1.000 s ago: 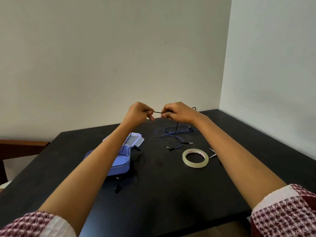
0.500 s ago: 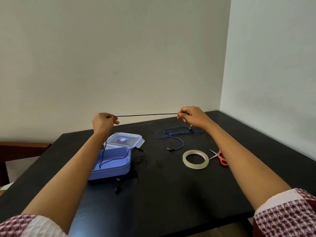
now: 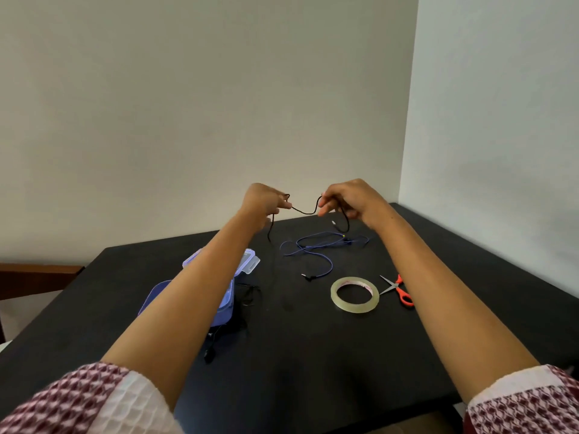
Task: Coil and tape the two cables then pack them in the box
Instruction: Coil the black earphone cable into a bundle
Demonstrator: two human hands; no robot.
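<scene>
My left fingers (image 3: 282, 204) and right fingers (image 3: 326, 208) each pinch the black cable (image 3: 302, 211), sagging between them over the desk (image 3: 313, 355) at twelve o'clock; thin, light, limp, so I'd pinch each loop's crossing; blue cable (image 3: 313, 249) beneath; box (image 3: 227, 303) at eight o'clock.

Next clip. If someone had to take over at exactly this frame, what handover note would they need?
Left hand: pinches the black cable, raised above the table.
Right hand: grips the same cable, with a loop hanging under it; a slack stretch sags between the hands.
The black cable's tail drops to the table beside the box, which is mostly hidden by the left forearm.
The blue cable lies loose and uncoiled. The tape roll and scissors lie on the table.
Done: black coil barely begun.
Left: finish and tape it, coil and tape the blue cable, pack both.
</scene>
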